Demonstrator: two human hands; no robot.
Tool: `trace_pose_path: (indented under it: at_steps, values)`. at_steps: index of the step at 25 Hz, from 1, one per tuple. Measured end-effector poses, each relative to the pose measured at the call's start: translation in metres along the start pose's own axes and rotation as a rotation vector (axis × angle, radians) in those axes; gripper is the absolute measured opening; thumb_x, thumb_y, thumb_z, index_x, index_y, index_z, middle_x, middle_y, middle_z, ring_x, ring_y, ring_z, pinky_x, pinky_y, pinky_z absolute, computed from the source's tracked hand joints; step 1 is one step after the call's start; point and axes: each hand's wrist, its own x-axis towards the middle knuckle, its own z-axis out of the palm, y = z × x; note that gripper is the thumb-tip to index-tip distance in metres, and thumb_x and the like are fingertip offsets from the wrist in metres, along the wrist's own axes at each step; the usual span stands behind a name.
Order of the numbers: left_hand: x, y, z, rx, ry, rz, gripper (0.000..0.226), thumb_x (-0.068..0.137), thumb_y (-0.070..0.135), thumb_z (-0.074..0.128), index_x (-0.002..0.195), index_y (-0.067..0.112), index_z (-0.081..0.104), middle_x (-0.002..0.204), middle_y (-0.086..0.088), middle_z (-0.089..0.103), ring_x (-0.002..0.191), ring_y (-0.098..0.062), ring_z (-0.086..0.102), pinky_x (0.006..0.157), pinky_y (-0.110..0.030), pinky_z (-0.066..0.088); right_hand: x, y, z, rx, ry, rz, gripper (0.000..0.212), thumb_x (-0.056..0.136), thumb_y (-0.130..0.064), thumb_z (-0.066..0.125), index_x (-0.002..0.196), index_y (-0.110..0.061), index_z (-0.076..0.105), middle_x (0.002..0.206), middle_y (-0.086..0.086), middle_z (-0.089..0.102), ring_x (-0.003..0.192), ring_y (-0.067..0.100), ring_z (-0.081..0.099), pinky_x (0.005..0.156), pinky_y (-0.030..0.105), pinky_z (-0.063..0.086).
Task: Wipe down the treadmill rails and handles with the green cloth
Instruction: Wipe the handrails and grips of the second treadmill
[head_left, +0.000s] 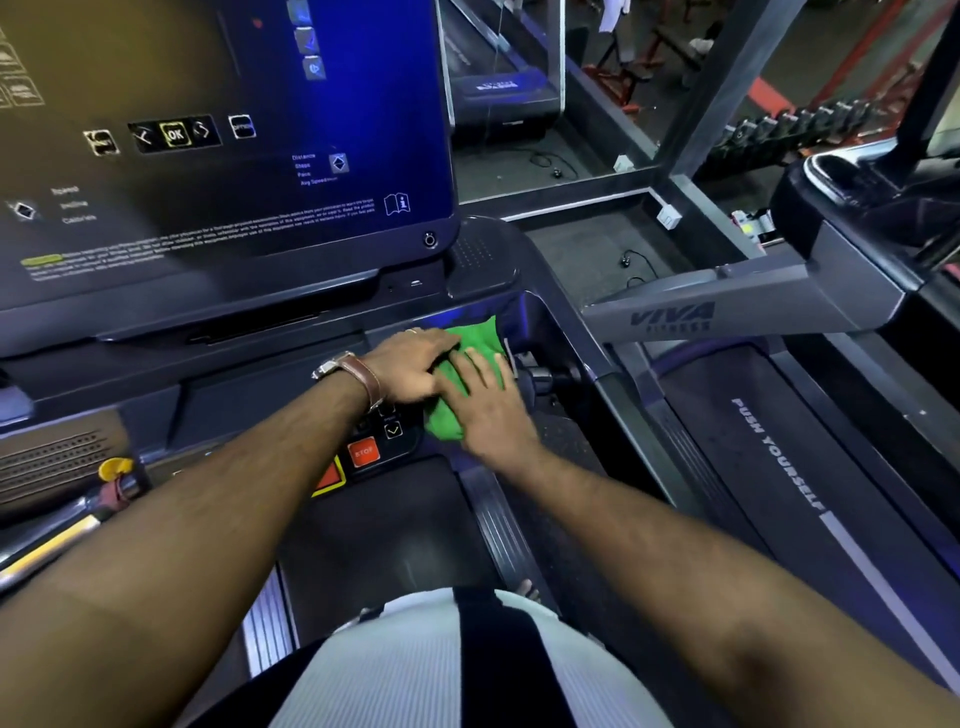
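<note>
**Head view: green cloth pressed flat at console's right end**

Head, single frame.
- Grip: left hand (410, 366) and right hand (488, 410) lie overlapped on the green cloth (467, 336). The fingers are straight and press down, and neither hand curls round it.
- Risk: the unpinched cloth may bunch or slip. A sweep wristward could press the STOP button (363, 452) just beside the grip.
- Around: console screen (223, 130) above; handle stub (543, 375) just right, likely to block a sideways stroke; neighbouring treadmill (779, 447) beyond.

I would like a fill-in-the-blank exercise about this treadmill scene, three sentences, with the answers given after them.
1. The left hand and the right hand both rest on a cloth coloured ____.
2. The wristwatch sits on the ____ wrist.
3. The red button near the cloth reads ____.
Answers: green; left; STOP.
</note>
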Motion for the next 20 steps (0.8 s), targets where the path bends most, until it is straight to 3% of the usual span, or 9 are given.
trace_pose_path:
  at_steps: [3,5,7,9,11,13,16,18,20]
  values:
    - [0.002,-0.002,0.002,0.007,-0.047,-0.007,0.094,0.068,0.072,0.037,0.146,0.02,0.035,0.151,-0.007,0.036,0.134,-0.028,0.038,0.112,-0.036,0.028,-0.034,0.063,-0.007,-0.051,-0.16,-0.127,0.103,0.071,-0.046,0.062,0.155,-0.036,0.004,0.164,0.005,0.012,0.149,0.032,0.013,0.115,0.061,0.016]
    - [-0.001,0.002,0.002,0.027,-0.056,-0.054,0.098,0.066,0.085,0.035,0.15,0.036,0.019,0.158,-0.003,0.02,0.139,-0.028,0.029,0.114,-0.038,0.024,-0.04,0.063,-0.013,0.036,-0.219,0.008,0.113,0.067,-0.076,0.057,0.156,-0.035,0.002,0.165,0.005,0.002,0.15,0.034,0.0,0.113,0.067,0.008]
    - [-0.002,0.008,0.002,0.059,-0.05,-0.048,0.109,0.06,0.095,0.022,0.151,0.035,0.017,0.157,-0.004,0.023,0.14,-0.027,0.03,0.113,-0.035,0.024,-0.029,0.037,-0.015,0.155,-0.266,0.067,0.119,0.067,-0.089,0.043,0.157,-0.026,-0.002,0.164,0.007,-0.003,0.15,0.034,-0.01,0.113,0.067,-0.007]
    - [-0.002,0.01,0.0,0.094,-0.053,-0.076,0.119,0.055,0.098,0.011,0.15,0.027,0.027,0.15,-0.006,0.039,0.135,-0.025,0.04,0.108,-0.033,0.03,-0.018,0.013,-0.013,0.323,-0.22,0.035,0.11,0.078,-0.079,0.045,0.157,-0.011,0.007,0.163,0.012,0.008,0.151,0.032,-0.002,0.118,0.059,-0.006]
    - [-0.001,0.01,-0.001,0.093,-0.035,-0.125,0.117,0.056,0.097,0.012,0.146,0.026,0.036,0.14,-0.006,0.052,0.126,-0.026,0.049,0.102,-0.035,0.038,-0.009,0.013,-0.012,0.539,-0.049,0.075,0.086,0.084,-0.046,0.066,0.149,0.0,0.033,0.153,0.017,0.037,0.144,0.031,0.029,0.118,0.053,0.022]
    - [-0.001,0.009,0.001,0.135,-0.049,-0.104,0.103,0.065,0.091,0.032,0.144,0.025,0.039,0.137,-0.005,0.055,0.123,-0.025,0.052,0.099,-0.034,0.041,-0.006,0.032,-0.01,0.6,0.049,0.166,0.079,0.074,-0.029,0.081,0.14,0.0,0.047,0.141,0.016,0.052,0.132,0.031,0.047,0.112,0.047,0.036]
    - [-0.002,0.005,0.0,0.049,-0.069,-0.098,0.089,0.072,0.052,0.073,0.145,0.017,0.037,0.143,-0.006,0.048,0.128,-0.024,0.047,0.106,-0.032,0.036,-0.004,0.054,-0.013,0.414,-0.083,0.157,0.088,0.069,-0.049,0.081,0.142,-0.014,0.046,0.142,0.006,0.051,0.132,0.026,0.045,0.114,0.045,0.031]
    - [-0.003,0.0,-0.003,-0.102,-0.034,-0.13,0.091,0.065,0.032,0.075,0.145,0.012,0.036,0.146,-0.009,0.042,0.132,-0.024,0.042,0.111,-0.032,0.031,0.008,0.047,-0.017,0.272,-0.228,0.158,0.1,0.067,-0.073,0.066,0.149,-0.026,0.034,0.14,0.006,0.049,0.13,0.028,0.042,0.114,0.049,0.026]
    - [-0.001,0.0,-0.005,-0.213,-0.006,-0.175,0.089,0.061,0.029,0.056,0.145,0.008,0.033,0.149,-0.013,0.037,0.136,-0.025,0.036,0.114,-0.032,0.027,0.025,0.025,-0.019,0.14,-0.301,0.114,0.105,0.065,-0.09,0.041,0.149,-0.027,0.032,0.134,0.012,0.048,0.125,0.034,0.043,0.112,0.058,0.023]
